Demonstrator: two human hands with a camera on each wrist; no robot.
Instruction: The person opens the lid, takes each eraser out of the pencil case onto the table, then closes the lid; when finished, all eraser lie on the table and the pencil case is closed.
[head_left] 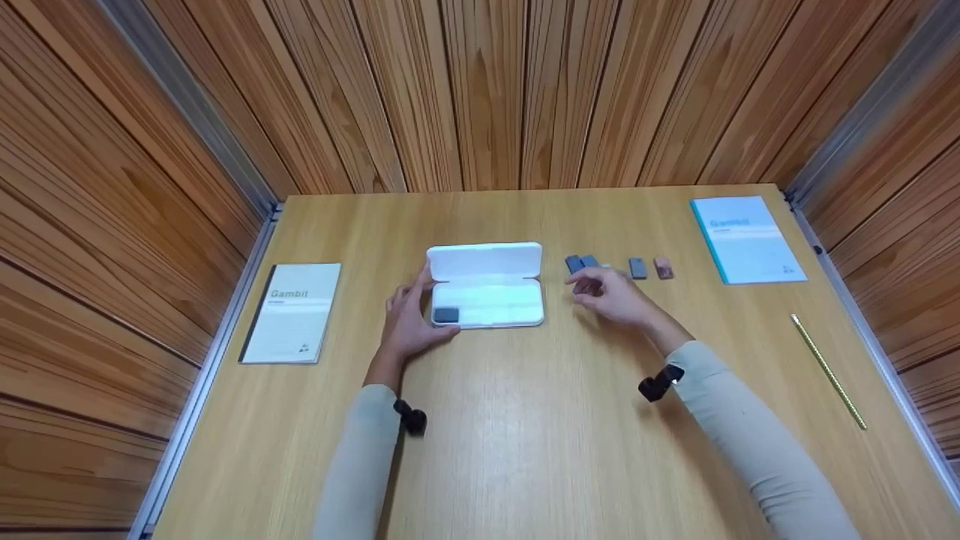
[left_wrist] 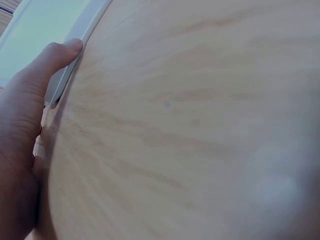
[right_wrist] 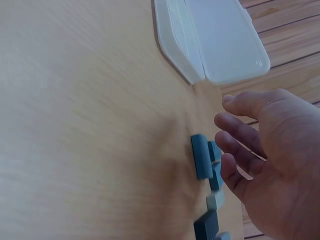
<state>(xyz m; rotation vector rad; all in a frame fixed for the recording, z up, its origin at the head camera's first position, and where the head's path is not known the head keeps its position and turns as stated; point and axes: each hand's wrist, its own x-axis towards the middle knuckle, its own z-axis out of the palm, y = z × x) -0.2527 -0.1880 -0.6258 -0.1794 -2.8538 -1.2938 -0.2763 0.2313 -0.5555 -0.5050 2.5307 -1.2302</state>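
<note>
So there's a white case [head_left: 486, 285] lying open in the middle of the tabletop [head_left: 525, 450], lid flipped back toward the far wall. One dark grey block [head_left: 446, 315] sits in the near-left corner of its tray, the rest of the tray looks bare from where I'm standing.

The left hand [head_left: 409, 319] is parked against the case's left end. In the left wrist view you can see the thumb [left_wrist: 60, 55] laid along the white rim, fingers fairly straight rather than clamped round it. Looks to me like it's just bracing the case so it doesn't skate around on the smooth wood.

The right hand [head_left: 611, 294] is over to the right of the case, hovering just near of a little row of blocks [head_left: 581, 263]. Its grip is spread, fingers loosely curved and holding nothing; the right wrist view shows the fingertips [right_wrist: 230, 167] right beside the nearest blue-grey block [right_wrist: 201, 156], maybe grazing it, hard to call. Further right in that row are another grey block [head_left: 637, 268] and a pinkish one [head_left: 663, 267], all lined up within easy reach of that hand.

Other stuff: a booklet marked Gambit [head_left: 292, 311] on the left, a blue-edged booklet [head_left: 746, 238] at the far right, and a thin gold stick [head_left: 828, 370] along the right edge.
</note>
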